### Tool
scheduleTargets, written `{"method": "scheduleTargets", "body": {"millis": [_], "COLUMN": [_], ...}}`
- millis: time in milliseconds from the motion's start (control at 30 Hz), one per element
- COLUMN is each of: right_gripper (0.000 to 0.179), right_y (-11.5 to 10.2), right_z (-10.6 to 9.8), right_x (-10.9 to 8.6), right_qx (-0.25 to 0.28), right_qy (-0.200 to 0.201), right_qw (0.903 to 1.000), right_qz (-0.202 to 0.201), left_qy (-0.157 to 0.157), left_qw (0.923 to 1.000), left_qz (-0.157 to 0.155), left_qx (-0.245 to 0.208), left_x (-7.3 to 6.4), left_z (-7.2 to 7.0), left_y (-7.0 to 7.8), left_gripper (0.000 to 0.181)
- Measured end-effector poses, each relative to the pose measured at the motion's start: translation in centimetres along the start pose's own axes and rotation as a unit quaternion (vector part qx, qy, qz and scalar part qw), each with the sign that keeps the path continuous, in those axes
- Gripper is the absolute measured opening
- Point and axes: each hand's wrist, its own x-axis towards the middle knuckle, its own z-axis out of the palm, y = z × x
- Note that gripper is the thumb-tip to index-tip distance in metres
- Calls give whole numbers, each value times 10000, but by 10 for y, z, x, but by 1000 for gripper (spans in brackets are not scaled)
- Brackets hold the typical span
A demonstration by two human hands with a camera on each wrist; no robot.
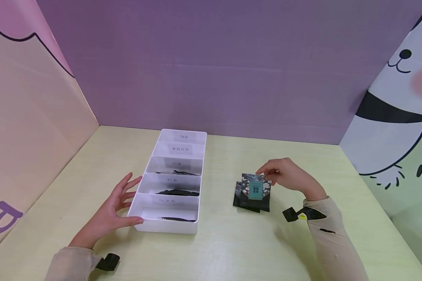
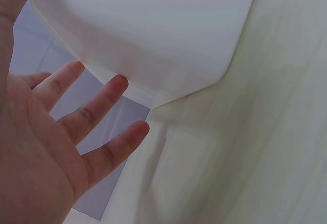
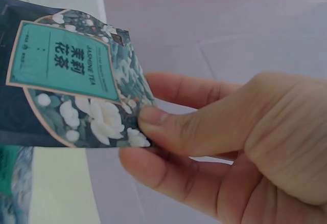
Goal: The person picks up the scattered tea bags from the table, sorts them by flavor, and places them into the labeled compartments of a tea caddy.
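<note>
A jasmine tea sachet [image 1: 255, 191], dark with a teal label and white flowers, is pinched at its edge by my right hand [image 1: 291, 175]. Thumb and fingers close on its corner in the right wrist view, where the sachet [image 3: 66, 70] hangs tilted. Under it, partly hidden, lies another dark sachet [image 1: 237, 195] on the table. My left hand [image 1: 109, 212] is spread at the near left corner of a white divided box [image 1: 167, 226], its thumb by the front wall. In the left wrist view its fingers [image 2: 102, 101] are extended beside the box wall [image 2: 153, 40].
The box has several labelled compartments in a row; the three nearer ones hold dark sachets [image 1: 179, 192]. The pale wooden table [image 1: 218, 253] meets a purple back wall [image 1: 211, 70], with printed panels at left and right.
</note>
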Motion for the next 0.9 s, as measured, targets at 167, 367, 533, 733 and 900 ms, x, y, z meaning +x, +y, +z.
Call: {"method": "scheduleTargets", "body": {"millis": [167,367,533,733,900], "right_gripper": [28,27,27,28,30], "right_y": [-7,-13,-19,-28,-35], "right_z": [-7,-11,-15,-19,-20], "right_x": [16,36,51,73,91], "right_qx": [-87,-82,-105,-294,-472], "right_qy": [199,439,565,703,858], "right_qw": [9998,9990,9983,9969,9947], "right_qz": [-19,-1,37,192,307], "left_qy": [-12,-25,-22,-44,-73], "left_qw": [10000,10000,10000,10000,9999], "left_qz": [17,20,-16,61,122], "left_qx": [4,18,18,-22,-39], "left_x": [0,0,0,0,-1], "left_z": [0,0,0,0,-1], "left_y": [1,1,1,-1,-1], "left_gripper": [121,120,120,120,121]}}
